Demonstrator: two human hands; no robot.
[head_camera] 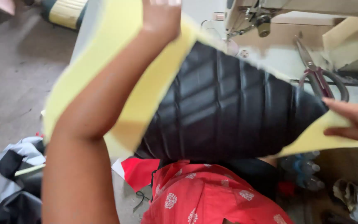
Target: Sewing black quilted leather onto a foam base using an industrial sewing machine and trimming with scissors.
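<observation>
The quilted black panel (224, 108), a leather-like sheet stitched in raised ribs and backed with yellow foam (104, 45), lies across the person's lap and against the near edge of the sewing machine table (282, 62), directly in front of the sewing machine (262, 14). The left hand (161, 16) is raised at the panel's far left end, where the foam backing is folded up and over toward the camera; the hand grips that folded foam edge, but its fingers are cut off by the top of the view, so the exact grip cannot be told. The left forearm crosses in front of the foam. The right hand (355, 120) is at the panel's right end, fingers extended and pinching the projecting yellow foam corner, thumb beneath and fingers above. A pair of scissors (322, 79) with dark red-brown handles rests on the table just beyond the panel's right end, near the right hand but not touching it. Below the panel, a red patterned garment (212, 195) covers the person's body. To the lower left of the panel, on the floor, lies a heap of grey and black fabric (13, 178). Motion blur softens the panel's edges.
</observation>
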